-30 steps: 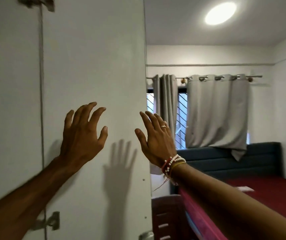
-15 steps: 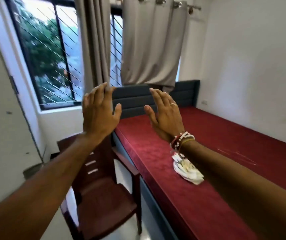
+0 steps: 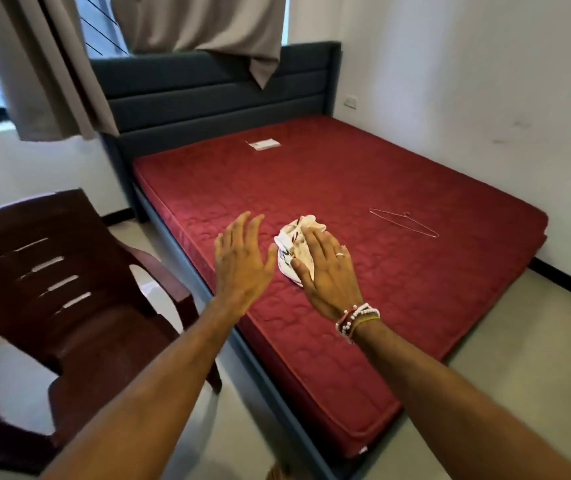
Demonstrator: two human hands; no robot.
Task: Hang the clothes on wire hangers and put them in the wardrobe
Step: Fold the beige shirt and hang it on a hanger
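Fingers (image 3: 246, 225) of both hands are straight, holding nothing, above a crumpled white cloth (image 3: 292, 245) at centre; thin wire hanger (image 3: 403, 222) lies right on quilted red mattress (image 3: 363, 174).

Quilted cloth mattress (image 3: 363, 188), wire hanger (image 3: 403, 222)

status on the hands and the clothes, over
Left hand open, empty. Right hand open over the crumpled white garment on the red mattress, contact unclear. Wire hanger lies apart to its right, untouched. Brown chair beside bed, not blocking.
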